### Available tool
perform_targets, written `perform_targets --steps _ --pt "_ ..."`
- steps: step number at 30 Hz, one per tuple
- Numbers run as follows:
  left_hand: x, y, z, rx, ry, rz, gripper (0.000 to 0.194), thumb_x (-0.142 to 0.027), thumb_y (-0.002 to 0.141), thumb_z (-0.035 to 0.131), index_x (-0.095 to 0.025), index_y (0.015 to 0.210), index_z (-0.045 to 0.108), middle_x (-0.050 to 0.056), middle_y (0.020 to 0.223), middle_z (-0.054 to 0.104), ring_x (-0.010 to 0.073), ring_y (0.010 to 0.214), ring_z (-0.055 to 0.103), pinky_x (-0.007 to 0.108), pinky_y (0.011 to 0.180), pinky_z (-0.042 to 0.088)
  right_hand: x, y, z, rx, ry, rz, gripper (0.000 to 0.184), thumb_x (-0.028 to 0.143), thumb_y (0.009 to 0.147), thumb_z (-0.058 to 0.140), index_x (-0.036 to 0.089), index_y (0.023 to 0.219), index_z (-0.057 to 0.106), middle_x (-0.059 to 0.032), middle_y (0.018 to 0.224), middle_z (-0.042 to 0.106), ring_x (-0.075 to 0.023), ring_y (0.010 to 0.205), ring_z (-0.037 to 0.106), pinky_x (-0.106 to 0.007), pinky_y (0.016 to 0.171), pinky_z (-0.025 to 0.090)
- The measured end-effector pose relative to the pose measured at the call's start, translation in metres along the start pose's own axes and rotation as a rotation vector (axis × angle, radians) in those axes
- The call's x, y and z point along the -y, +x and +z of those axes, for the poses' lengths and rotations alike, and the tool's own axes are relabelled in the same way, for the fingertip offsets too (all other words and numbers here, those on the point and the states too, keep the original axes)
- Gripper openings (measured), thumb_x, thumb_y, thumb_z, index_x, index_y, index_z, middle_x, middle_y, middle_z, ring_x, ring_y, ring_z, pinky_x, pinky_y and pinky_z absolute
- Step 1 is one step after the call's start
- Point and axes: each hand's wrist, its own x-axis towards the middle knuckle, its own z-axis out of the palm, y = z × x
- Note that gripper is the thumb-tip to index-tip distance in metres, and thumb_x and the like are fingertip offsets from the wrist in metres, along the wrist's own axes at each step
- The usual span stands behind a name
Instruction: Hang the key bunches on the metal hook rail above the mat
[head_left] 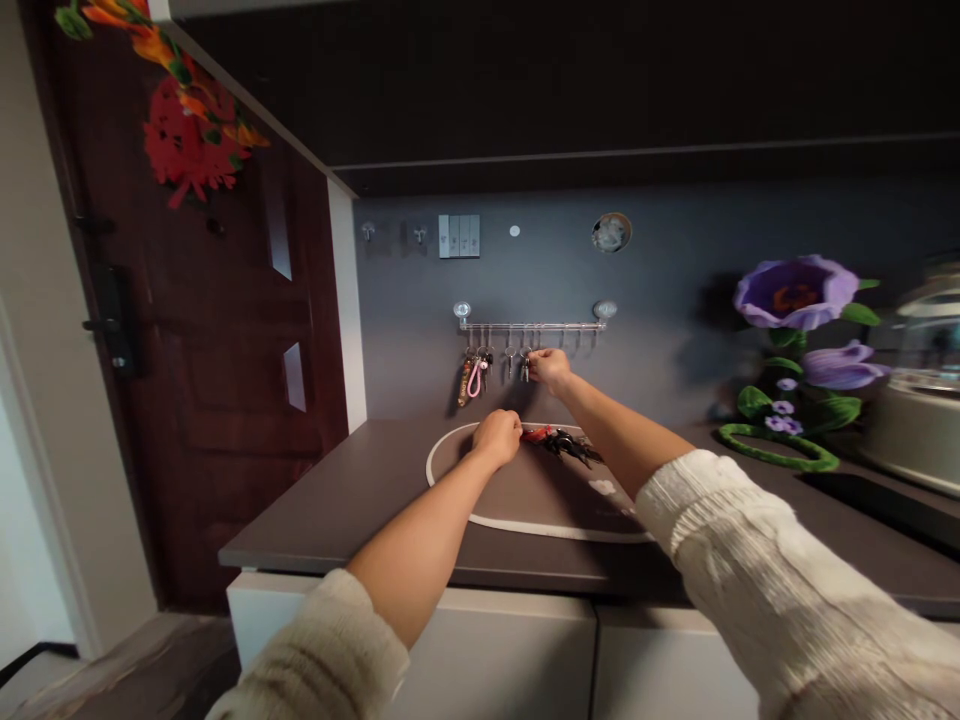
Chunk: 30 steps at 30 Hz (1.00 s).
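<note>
Well, everything comes from the one head view, tilted and squeezed, with both bare forearms reaching in from the bottom corners in pale knit sleeves. The right hand [550,370] is raised to a bunch of keys [525,368] hanging from a metal hook rail [532,326], which is stuck to the grey wall by two suction cups [604,310]. Its fingers [535,362] are curled in at the keys, and the hand hides enough that I cannot tell whether they grip them. The left hand [496,438] is lower, over an oval grey mat [559,527] with a white rim, lying on the dark bench [322,500]. Its fingers [514,425] are bunched and just beside a red-and-black trinket [561,443] on the mat; whether they hold it is hard to make out. Farther left on the rail hang more key fobs [469,382], one with a pink loop. An artificial purple flower [795,292] stands to the right, and a metal appliance [919,400] is cut off by the frame edge.
</note>
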Motion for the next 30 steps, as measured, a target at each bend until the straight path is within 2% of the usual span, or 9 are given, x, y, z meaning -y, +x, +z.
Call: perform_targets --steps 4,13,19,24,30 --pt "0.003 0.001 0.002 0.001 -0.018 0.012 0.018 -0.016 0.077 0.048 -0.018 0.078 0.067 0.009 0.087 0.067 0.0188 0.085 0.059 0.028 0.080 0.042 0.007 -0.008 -0.002 -0.010 0.101 0.105 0.020 0.006 0.075 0.044 0.015 0.057 0.047 0.0010 0.051 0.050 -0.0066 0.045 0.048 -0.021 0.055 0.045" --pt "0.005 0.000 0.002 0.032 -0.031 0.037 0.018 -0.014 0.075 0.051 -0.018 0.080 0.067 0.008 0.088 0.067 0.0180 0.085 0.059 0.027 0.081 0.042 0.014 -0.024 -0.010 0.001 0.028 0.089 0.019 0.006 0.075 0.047 0.015 0.058 0.049 -0.0005 0.053 0.052 -0.0062 0.046 0.047 -0.019 0.053 0.043" --pt "0.004 -0.002 0.001 0.026 -0.040 0.055 0.017 -0.015 0.075 0.053 -0.018 0.082 0.067 0.007 0.086 0.067 0.0166 0.085 0.058 0.026 0.081 0.042 0.007 -0.045 -0.021 0.095 -0.102 -0.006 0.016 0.010 0.071 0.052 0.014 0.055 0.051 0.0037 0.046 0.045 -0.0049 0.043 0.037 -0.019 0.049 0.036" --pt "0.006 -0.001 0.004 0.014 -0.034 0.095 0.017 -0.016 0.075 0.053 -0.017 0.085 0.067 0.007 0.090 0.067 0.0171 0.087 0.058 0.026 0.082 0.042 -0.011 -0.070 -0.039 0.130 -0.301 -0.081 0.005 0.016 0.068 0.058 0.015 0.062 0.058 0.0024 0.055 0.055 -0.0073 0.052 0.045 -0.020 0.057 0.036" --pt "0.007 -0.002 0.006 -0.009 -0.034 0.153 0.019 -0.016 0.076 0.051 -0.017 0.086 0.068 0.007 0.090 0.067 0.0164 0.084 0.058 0.025 0.079 0.043 -0.028 -0.102 -0.062 0.125 -0.572 -0.177 0.005 0.014 0.065 0.063 0.019 0.063 0.062 -0.0006 0.063 0.062 -0.0115 0.061 0.052 -0.022 0.063 0.037"
